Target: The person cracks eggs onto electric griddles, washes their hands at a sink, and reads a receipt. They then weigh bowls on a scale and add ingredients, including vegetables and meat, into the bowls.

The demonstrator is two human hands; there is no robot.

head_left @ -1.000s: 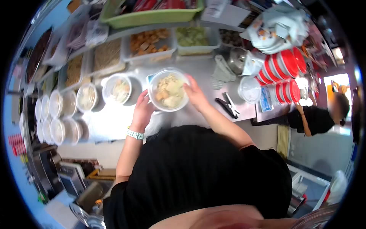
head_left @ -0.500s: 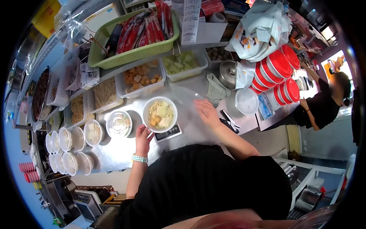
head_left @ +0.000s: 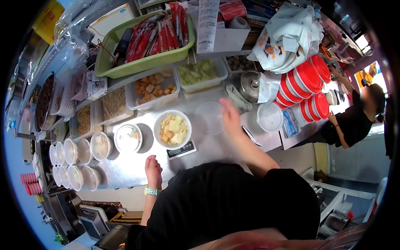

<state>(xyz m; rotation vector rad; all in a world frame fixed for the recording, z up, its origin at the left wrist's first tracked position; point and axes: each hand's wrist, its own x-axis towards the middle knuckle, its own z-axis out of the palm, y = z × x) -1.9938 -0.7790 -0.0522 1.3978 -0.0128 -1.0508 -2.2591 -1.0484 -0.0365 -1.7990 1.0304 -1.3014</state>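
Note:
A white round bowl [head_left: 172, 129] of cut food, with pale pieces and orange-brown cubes, sits uncovered on a small digital scale [head_left: 181, 150]. My left hand [head_left: 153, 171] is in front of the bowl and a little to its left, apart from it, with the fingers curled in and nothing visible in them. To the right of the bowl is a clear round lid [head_left: 209, 118]. Beside the lid's right edge, my right hand [head_left: 231, 118] is smeared by motion; whether its fingers touch the lid is unclear. Left of the scale stands a lidded bowl [head_left: 128, 138].
Several lidded bowls [head_left: 76, 178] stand at the left. Behind are tubs of brown cubes [head_left: 153, 89] and green vegetable [head_left: 198, 75]. A cloth [head_left: 238, 100], a lidded pot [head_left: 250, 85], red-lidded containers [head_left: 307, 77] and a dark-handled tool [head_left: 251, 136] are rightward. Another person [head_left: 354, 110] stands far right.
My left hand has let go of the bowl's edge and drawn back toward me. The clear lid, blurred before, now shows sharply right of the bowl. My right hand has shifted slightly.

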